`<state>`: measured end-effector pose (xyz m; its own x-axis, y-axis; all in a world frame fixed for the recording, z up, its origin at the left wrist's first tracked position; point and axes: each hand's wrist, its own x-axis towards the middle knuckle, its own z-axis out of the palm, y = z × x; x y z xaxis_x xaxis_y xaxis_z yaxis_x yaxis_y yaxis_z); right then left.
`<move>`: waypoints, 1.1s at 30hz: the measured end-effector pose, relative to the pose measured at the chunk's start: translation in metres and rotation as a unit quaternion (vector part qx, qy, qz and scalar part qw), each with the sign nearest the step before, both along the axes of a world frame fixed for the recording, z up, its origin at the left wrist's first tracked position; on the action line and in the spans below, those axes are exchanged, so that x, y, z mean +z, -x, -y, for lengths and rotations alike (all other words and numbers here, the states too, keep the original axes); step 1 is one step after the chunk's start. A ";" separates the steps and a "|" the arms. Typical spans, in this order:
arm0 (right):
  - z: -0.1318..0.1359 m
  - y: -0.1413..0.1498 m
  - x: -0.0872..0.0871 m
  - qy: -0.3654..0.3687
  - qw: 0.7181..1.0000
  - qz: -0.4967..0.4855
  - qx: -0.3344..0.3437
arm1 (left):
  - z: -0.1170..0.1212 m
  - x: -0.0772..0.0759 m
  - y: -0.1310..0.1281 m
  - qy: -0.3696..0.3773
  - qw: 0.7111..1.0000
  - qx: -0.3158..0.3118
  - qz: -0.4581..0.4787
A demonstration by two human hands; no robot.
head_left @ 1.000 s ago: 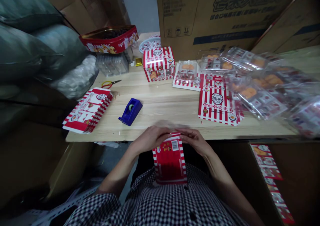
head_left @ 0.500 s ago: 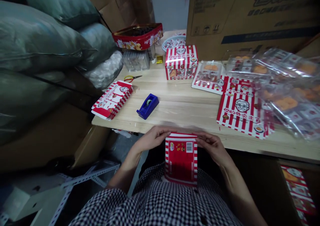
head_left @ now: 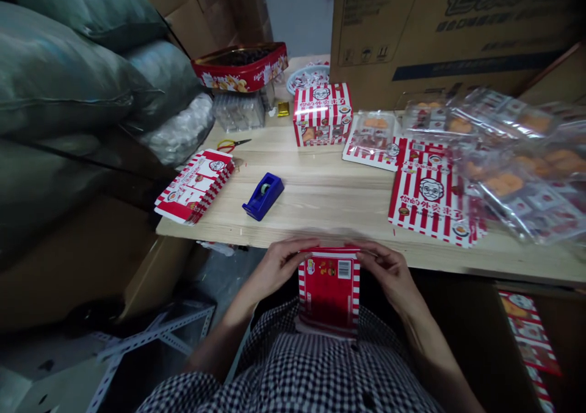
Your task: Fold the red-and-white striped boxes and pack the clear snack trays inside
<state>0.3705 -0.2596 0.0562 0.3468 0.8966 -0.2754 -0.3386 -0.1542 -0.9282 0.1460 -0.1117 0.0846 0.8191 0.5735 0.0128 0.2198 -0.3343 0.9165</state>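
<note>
- Holding a flat red-and-white carton blank [head_left: 328,294] in front of the body, just past the near edge of the pale wooden table [head_left: 320,202], with the upper end close to that edge, the lower part hanging over the checked shirt [head_left: 293,376], and the printed side with barcode facing up.
- Gripping narrow with the left hand [head_left: 278,266] and the right hand [head_left: 389,272], both pinching near the upper corners, fingers curved over the top edge; exact place of the thumbs not clear, because of blur along this edge.
- Judging the blank as light, thin and fairly stiff card: probably easy to bend at the creases, easy to dent at the corners, perhaps a little slippery on the glossy print. Best hold seeming at the two side edges, not in the middle of the panel.
- Lying nearest on the table, but well apart from both hands: a blue tape dispenser [head_left: 263,196], and further left a stack of flat striped blanks [head_left: 195,186].
- Standing further back: a folded striped box [head_left: 321,115], beside clear plastic trays [head_left: 517,163] on the right.
</note>
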 end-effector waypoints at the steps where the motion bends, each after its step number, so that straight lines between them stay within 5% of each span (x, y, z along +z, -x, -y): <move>1: 0.001 0.001 0.008 -0.009 1.000 0.003 0.002 | 0.001 0.003 0.000 -0.024 1.000 -0.007 0.010; 5: 0.000 0.009 0.028 -0.032 0.998 0.015 0.042 | 0.006 0.009 0.001 -0.137 0.989 -0.048 0.042; 8: -0.004 0.015 0.019 -0.016 0.998 0.028 0.046 | 0.011 -0.002 0.003 -0.175 0.982 -0.048 0.055; 17: -0.006 0.021 -0.021 0.030 0.998 -0.049 0.033 | 0.017 -0.036 0.014 -0.092 0.995 -0.009 0.030; 25: -0.014 0.007 -0.015 0.052 0.980 -0.159 0.107 | 0.012 -0.029 0.011 -0.102 0.994 -0.034 0.035; 33: -0.012 0.017 -0.017 0.065 0.963 -0.237 0.111 | 0.015 -0.022 0.016 -0.088 0.994 -0.048 0.036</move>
<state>0.3532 -0.2481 0.0388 -0.0423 0.8811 -0.4710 -0.6638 -0.3771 -0.6459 0.1305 -0.1265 0.0621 0.8631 0.4765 0.1673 0.1143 -0.5071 0.8543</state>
